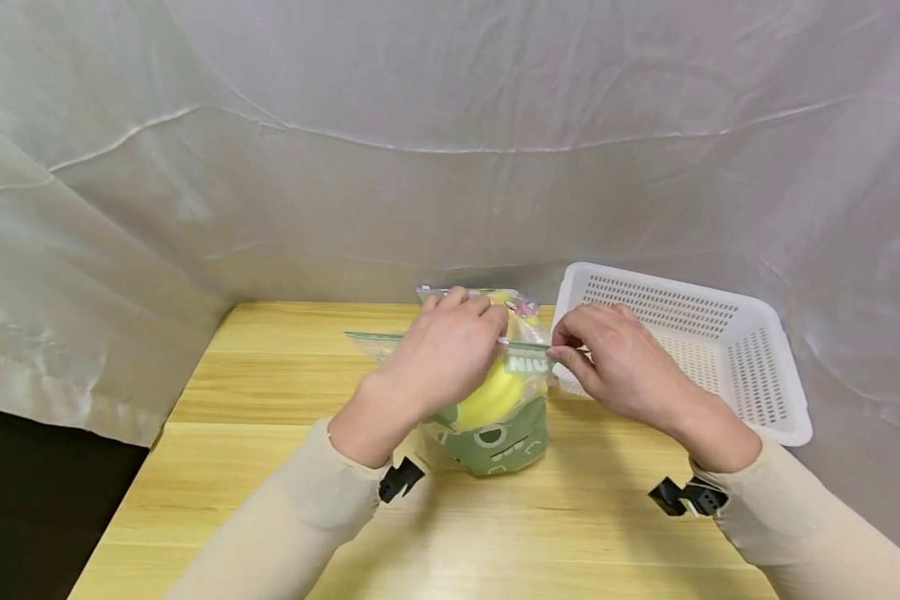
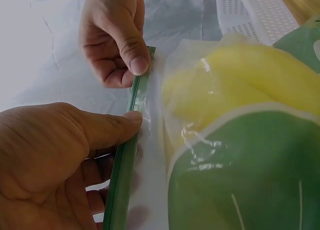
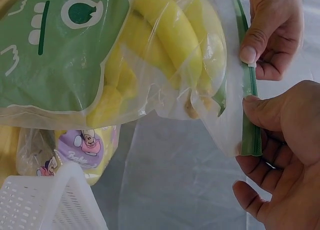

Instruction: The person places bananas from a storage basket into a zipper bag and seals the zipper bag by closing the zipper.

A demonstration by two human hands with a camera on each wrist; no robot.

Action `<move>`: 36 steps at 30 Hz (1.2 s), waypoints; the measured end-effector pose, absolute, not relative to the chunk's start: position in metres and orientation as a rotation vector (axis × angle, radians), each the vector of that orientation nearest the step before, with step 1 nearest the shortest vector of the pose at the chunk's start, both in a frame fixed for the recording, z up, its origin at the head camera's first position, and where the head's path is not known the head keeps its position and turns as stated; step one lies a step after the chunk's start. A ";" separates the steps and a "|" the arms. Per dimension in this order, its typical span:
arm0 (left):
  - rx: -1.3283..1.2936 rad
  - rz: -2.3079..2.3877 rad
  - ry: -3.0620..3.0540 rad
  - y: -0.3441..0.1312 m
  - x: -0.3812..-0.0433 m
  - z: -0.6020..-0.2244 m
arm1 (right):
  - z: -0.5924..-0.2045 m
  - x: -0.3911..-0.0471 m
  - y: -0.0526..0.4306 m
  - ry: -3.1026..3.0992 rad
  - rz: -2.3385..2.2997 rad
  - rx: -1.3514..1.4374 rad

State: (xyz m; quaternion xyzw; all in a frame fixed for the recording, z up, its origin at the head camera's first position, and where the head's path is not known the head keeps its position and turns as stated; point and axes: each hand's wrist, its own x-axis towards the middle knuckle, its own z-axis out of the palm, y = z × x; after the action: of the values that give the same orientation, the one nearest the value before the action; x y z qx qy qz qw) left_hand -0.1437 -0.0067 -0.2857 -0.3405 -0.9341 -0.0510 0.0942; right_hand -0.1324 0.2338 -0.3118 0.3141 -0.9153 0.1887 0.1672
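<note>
A zip bag [image 1: 521, 446] with a green cartoon face stands on the table, and yellow bananas [image 3: 172, 32] show through its clear plastic. A green zip strip [image 2: 120, 175] runs along its mouth. My left hand [image 1: 450, 346] pinches the strip between thumb and fingers, its thumb at a small white slider [image 3: 251, 65]. My right hand [image 1: 626, 358] pinches the strip's end near the bag's corner, thumb on one face and fingers behind. In the right wrist view the two thumbs are a short way apart along the strip.
A white perforated basket [image 1: 795, 400] stands at the right, close beside my right hand. Behind the zip bag sits another clear bag [image 1: 525, 307] holding a yellow and purple cartoon-printed package [image 3: 90, 150]. Grey cloth [image 1: 420, 192] hangs along the back of the wooden table [image 1: 217, 483].
</note>
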 end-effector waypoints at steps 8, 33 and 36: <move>-0.996 -0.180 -2.778 -0.012 -0.146 -0.283 | -0.312 -0.134 0.236 -2.599 0.556 0.879; -0.947 -0.238 -2.796 -0.029 -0.149 -0.282 | -0.311 -0.136 0.246 -2.622 0.563 0.833; -0.947 -0.241 -2.787 -0.030 -0.149 -0.281 | -0.312 -0.136 0.246 -2.618 0.565 0.835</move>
State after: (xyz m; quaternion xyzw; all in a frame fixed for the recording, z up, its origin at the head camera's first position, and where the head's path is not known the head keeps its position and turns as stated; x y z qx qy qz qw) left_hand -0.1492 -0.0305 -0.2814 -0.3193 -0.9395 -0.0814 0.0939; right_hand -0.1358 0.2461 -0.3115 0.2935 -0.9201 0.1984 0.1671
